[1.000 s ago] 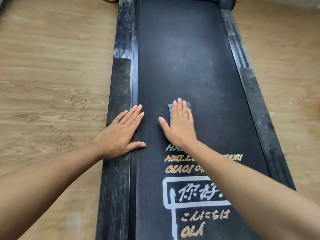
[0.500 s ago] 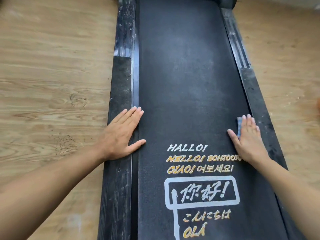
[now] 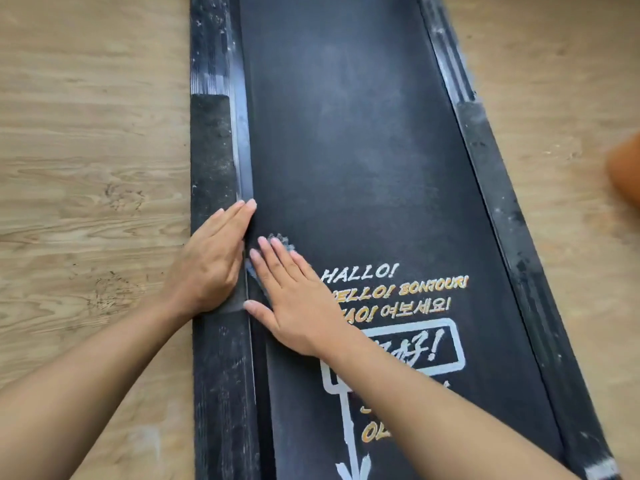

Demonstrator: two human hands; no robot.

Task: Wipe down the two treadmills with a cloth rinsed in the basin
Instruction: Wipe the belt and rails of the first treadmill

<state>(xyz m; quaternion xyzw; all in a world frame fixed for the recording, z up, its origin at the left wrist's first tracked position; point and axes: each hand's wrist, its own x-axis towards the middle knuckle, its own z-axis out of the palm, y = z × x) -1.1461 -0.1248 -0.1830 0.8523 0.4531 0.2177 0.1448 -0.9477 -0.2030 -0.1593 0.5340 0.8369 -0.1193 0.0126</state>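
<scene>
floor [image 3: 86, 168]: pale wood-grain boards are seen on both sides of the machine, out past the left hand [image 3: 211, 265] on one side and well to the right of the right hand [image 3: 294, 303] on the other.
treadmill [image 3: 346, 98]: one black deck is laid out lengthwise, running away beyond both sets of fingertips.
belt [image 3: 363, 185]: dark, and greyed with dust in patches ahead of the fingers. Its left margin is covered by the right hand.
right side rail [image 3: 498, 209]: scuffed with pale marks, and kept well apart from all the fingers, across the belt.
left side rail [image 3: 211, 150]: speckled with dust. The left hand is planted on it, and its inner edge is reached by that hand's fingertips.
lettering [image 3: 398, 292]: white and yellow greetings are printed just right of the right hand's fingers, and are partly hidden by that wrist and forearm.
orange object [image 3: 627, 168]: a blurred shape is cut off by the picture's right edge, far from either hand. What it is cannot be told.
left hand: laid palm down, with the fingers straight, pressed together and pointed away. Nothing is held.
right hand: laid palm down just beside the left hand, with the fingers straight and close together and the thumb spread out toward the left side rail.
cloth [image 3: 281, 240]: pinned to the belt under the right hand's fingers. A frayed pale-blue edge is shown just past the fingertips, and a sliver is glimpsed between the two hands. The rest is hidden.
</scene>
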